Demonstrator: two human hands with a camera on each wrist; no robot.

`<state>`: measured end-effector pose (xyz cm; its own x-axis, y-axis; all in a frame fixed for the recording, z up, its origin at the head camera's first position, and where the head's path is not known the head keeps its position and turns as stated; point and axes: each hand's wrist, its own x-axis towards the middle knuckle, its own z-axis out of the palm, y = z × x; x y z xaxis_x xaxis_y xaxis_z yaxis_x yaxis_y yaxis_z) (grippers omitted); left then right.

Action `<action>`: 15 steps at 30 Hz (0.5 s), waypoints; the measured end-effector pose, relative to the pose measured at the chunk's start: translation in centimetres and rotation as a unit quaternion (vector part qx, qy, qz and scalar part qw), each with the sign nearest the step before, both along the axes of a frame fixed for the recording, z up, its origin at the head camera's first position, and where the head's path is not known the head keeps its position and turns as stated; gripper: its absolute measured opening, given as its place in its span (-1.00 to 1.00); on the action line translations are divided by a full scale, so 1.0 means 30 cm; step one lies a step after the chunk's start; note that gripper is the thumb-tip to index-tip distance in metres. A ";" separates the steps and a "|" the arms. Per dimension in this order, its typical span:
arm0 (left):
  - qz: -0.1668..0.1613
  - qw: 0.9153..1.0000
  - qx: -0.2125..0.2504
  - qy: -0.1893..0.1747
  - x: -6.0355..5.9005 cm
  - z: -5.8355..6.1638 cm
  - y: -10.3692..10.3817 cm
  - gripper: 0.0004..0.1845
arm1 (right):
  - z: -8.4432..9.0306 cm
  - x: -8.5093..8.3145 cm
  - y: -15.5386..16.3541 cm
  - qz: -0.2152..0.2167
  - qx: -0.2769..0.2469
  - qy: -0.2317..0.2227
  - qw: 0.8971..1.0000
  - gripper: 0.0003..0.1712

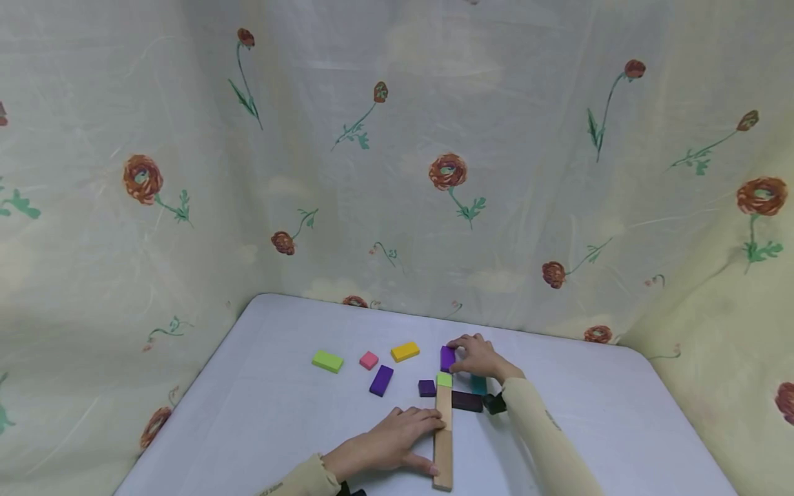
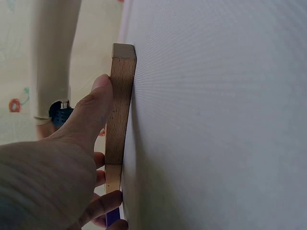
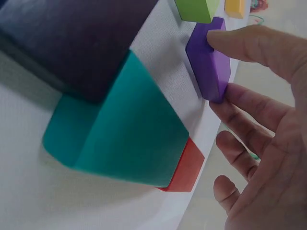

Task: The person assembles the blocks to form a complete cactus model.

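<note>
left hand (image 1: 387,444) lies against the long wooden block (image 1: 443,441) on the white table (image 1: 620,413), thumb and fingers straight along its side. right hand (image 1: 480,356) pinches the purple block (image 1: 448,358) between thumb and fingertips, beside the lime block (image 1: 444,379) at the wooden block's far end.

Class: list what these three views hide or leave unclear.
- Red block: right wrist view, mostly behind the teal block; unseen in head view.
- Wooden bar: left wrist view, lower end behind the left hand.
- Dark block: right wrist view, cut off by top edge.
</note>
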<state>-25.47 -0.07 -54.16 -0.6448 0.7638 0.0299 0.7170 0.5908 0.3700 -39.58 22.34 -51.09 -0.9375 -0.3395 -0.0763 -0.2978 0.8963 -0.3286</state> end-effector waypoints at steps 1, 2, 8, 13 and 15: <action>-0.001 1.000 0.000 0.001 0.000 0.000 0.000 -0.19 | 0.000 0.001 -0.002 0.001 -0.001 0.000 1.000 -0.39; -0.001 1.000 0.001 0.001 0.001 0.001 0.000 -0.19 | 0.000 0.003 -0.003 0.003 -0.002 0.001 1.000 -0.39; 0.001 1.000 -0.001 -0.007 0.003 0.005 0.000 -0.19 | -0.007 0.008 -0.005 0.010 0.009 0.012 1.000 -0.40; 0.001 1.000 -0.005 -0.007 0.002 0.004 0.002 -0.19 | -0.009 0.015 -0.008 0.010 0.004 0.015 1.000 -0.40; 0.001 1.000 -0.004 -0.009 0.002 0.004 0.001 -0.19 | -0.008 0.021 -0.009 0.010 -0.002 0.015 1.000 -0.40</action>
